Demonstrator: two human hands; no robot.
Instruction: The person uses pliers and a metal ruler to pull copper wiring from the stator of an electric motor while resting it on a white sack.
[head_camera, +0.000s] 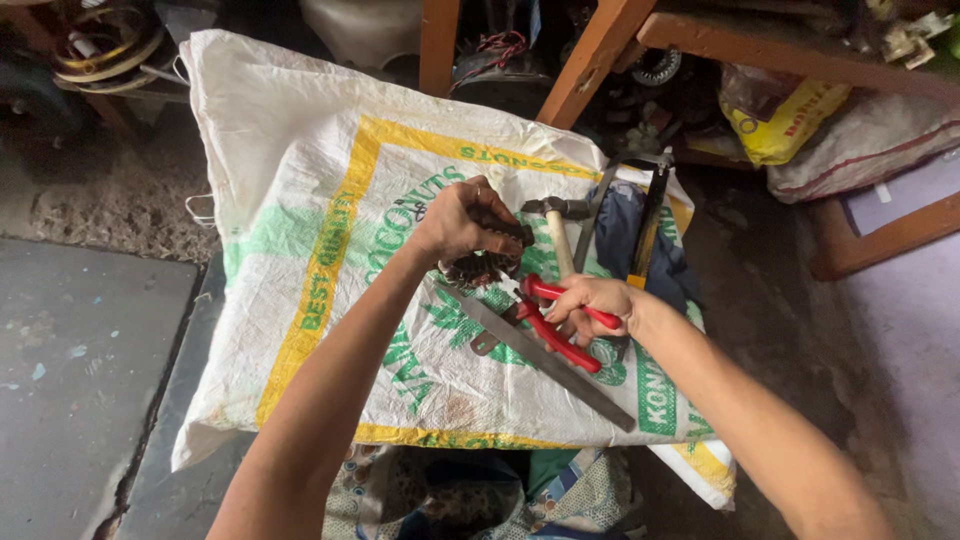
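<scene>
Our left hand (455, 222) is closed around a dark, ribbed motor core (487, 262), holding it just above the white woven sack (300, 150). Our right hand (592, 303) grips the red-handled pliers (548, 322), whose nose points at the core. A long flat metal file (545, 360) lies under both, with a wooden-handled hammer (556, 225) just beyond. If the pliers slip off the core, we judge they could jab our left fingers, and the raised core could twist loose and drop onto the file.
</scene>
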